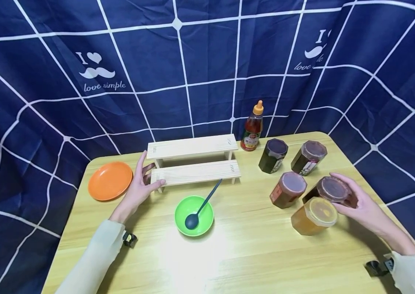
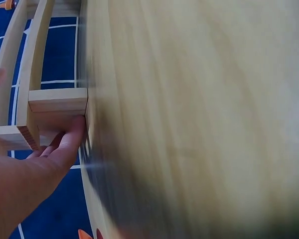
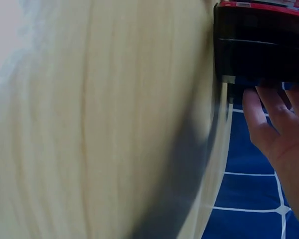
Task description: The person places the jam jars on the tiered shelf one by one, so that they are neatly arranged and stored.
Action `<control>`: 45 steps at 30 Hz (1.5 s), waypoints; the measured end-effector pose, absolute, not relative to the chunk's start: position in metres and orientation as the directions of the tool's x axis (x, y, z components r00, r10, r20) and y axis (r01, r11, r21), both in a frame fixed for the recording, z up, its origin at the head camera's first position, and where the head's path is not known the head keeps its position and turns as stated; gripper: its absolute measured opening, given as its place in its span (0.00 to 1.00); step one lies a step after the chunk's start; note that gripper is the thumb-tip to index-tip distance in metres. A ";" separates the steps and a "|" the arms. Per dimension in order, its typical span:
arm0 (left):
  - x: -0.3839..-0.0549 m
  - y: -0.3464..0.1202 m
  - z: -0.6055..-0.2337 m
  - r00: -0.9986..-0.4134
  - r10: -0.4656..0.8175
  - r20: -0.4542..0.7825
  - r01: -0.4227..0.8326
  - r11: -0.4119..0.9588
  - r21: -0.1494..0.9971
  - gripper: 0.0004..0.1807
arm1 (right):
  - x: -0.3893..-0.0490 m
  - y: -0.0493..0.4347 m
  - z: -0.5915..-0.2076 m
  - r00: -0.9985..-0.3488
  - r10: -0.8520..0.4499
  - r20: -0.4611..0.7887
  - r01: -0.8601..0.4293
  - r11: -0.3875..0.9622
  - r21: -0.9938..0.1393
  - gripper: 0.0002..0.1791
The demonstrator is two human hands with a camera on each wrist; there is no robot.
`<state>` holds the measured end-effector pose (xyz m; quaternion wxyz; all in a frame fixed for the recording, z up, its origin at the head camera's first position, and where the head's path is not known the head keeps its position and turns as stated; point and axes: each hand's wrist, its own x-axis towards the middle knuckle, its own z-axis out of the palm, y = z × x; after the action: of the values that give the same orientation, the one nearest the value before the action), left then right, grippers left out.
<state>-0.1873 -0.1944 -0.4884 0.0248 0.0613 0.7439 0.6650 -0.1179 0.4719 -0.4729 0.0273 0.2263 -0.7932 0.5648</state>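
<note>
A two-tier wooden shelf (image 1: 196, 173) stands at the middle of the table. My left hand (image 1: 142, 183) grips its left end, thumb on the lower board and fingers round the side; the left wrist view shows the fingers (image 2: 65, 147) against the end support. On the right, my right hand (image 1: 363, 206) holds a dark jar (image 1: 330, 188) with an octagonal lid, thumb in front and fingers behind. In the right wrist view, the fingertips (image 3: 251, 107) meet the side of a dark jar (image 3: 264, 55). Just in front is an amber jar (image 1: 314, 218), partly overlapping the held one.
A green bowl (image 1: 182, 210) with a black spoon (image 1: 191, 221) sits before the shelf. An orange plate (image 1: 109, 179) lies at left. Behind the held jar are a reddish jar (image 1: 288, 190), two dark jars (image 1: 273, 155) and a sauce bottle (image 1: 251, 132). Blue curtain (image 1: 207, 61) surrounds the table's back.
</note>
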 end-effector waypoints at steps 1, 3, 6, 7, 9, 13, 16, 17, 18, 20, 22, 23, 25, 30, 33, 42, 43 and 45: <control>-0.188 -0.195 -0.489 -0.992 0.119 0.049 0.062 0.113 0.992 0.64 | -0.119 0.472 -0.473 -0.896 -0.328 0.300 -0.389 0.251 -0.887 0.51; -0.190 -0.196 -0.490 -0.992 0.111 0.060 0.072 0.115 0.991 0.65 | -0.121 0.471 -0.474 -0.895 -0.331 0.301 -0.385 0.230 -0.894 0.52; -0.192 -0.196 -0.491 -0.990 0.112 0.084 0.096 0.111 0.989 0.65 | -0.124 0.468 -0.475 -0.895 -0.327 0.305 -0.381 0.200 -0.903 0.52; -0.192 -0.196 -0.491 -0.989 0.115 0.091 0.103 0.109 0.989 0.65 | -0.125 0.467 -0.475 -0.895 -0.321 0.309 -0.383 0.203 -0.901 0.52; -0.193 -0.196 -0.491 -0.988 0.119 0.102 0.115 0.108 0.987 0.65 | -0.127 0.466 -0.477 -0.894 -0.305 0.327 -0.400 0.217 -0.891 0.53; -0.194 -0.196 -0.492 -0.985 0.125 0.117 0.132 0.116 0.984 0.65 | -0.132 0.464 -0.483 -0.878 -0.285 0.385 -0.448 0.204 -0.870 0.56; -0.195 -0.197 -0.492 -0.983 0.133 0.128 0.145 0.122 0.982 0.65 | -0.134 0.464 -0.487 -0.856 -0.301 0.420 -0.474 0.136 -0.870 0.59; -0.195 -0.197 -0.492 -0.982 0.136 0.132 0.150 0.127 0.981 0.65 | -0.135 0.464 -0.488 -0.850 -0.307 0.429 -0.481 0.118 -0.869 0.60; -0.195 -0.198 -0.492 -0.981 0.139 0.133 0.151 0.130 0.980 0.65 | -0.136 0.464 -0.489 -0.846 -0.313 0.432 -0.484 0.109 -0.868 0.61; -0.195 -0.200 -0.491 -0.980 0.146 0.132 0.152 0.135 0.979 0.66 | -0.136 0.463 -0.490 -0.845 -0.318 0.430 -0.482 0.105 -0.870 0.61; -0.194 -0.203 -0.490 -0.979 0.158 0.126 0.149 0.144 0.978 0.66 | -0.137 0.463 -0.491 -0.851 -0.314 0.421 -0.478 0.129 -0.869 0.60; -0.195 -0.204 -0.490 -0.978 0.167 0.126 0.151 0.145 0.978 0.67 | -0.137 0.463 -0.490 -0.856 -0.309 0.413 -0.473 0.151 -0.868 0.60; -0.195 -0.205 -0.490 -0.975 0.184 0.123 0.152 0.150 0.977 0.67 | -0.136 0.462 -0.489 -0.867 -0.294 0.401 -0.470 0.218 -0.855 0.60; -0.199 -0.205 -0.490 -0.964 0.228 0.133 0.169 0.146 0.975 0.66 | -0.129 0.463 -0.483 -0.889 -0.251 0.384 -0.454 0.372 -0.810 0.59; -0.200 -0.204 -0.489 -0.962 0.243 0.126 0.164 0.146 0.976 0.66 | -0.125 0.465 -0.482 -0.899 -0.217 0.381 -0.437 0.370 -0.820 0.58; -0.201 -0.202 -0.490 -0.965 0.236 0.116 0.155 0.155 0.976 0.66 | -0.117 0.470 -0.481 -0.918 -0.130 0.374 -0.395 0.248 -0.884 0.58; -0.201 -0.202 -0.490 -0.964 0.238 0.115 0.154 0.154 0.976 0.66 | -0.116 0.470 -0.480 -0.921 -0.119 0.371 -0.389 0.230 -0.892 0.58; -0.200 -0.202 -0.491 -0.965 0.236 0.114 0.152 0.151 0.977 0.66 | -0.115 0.470 -0.478 -0.925 -0.096 0.368 -0.379 0.183 -0.907 0.58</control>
<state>-0.2004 -0.2017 -0.4908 0.0328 0.1278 0.7579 0.6389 -0.1149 0.4704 -0.4777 0.1143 0.1563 -0.7606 0.6196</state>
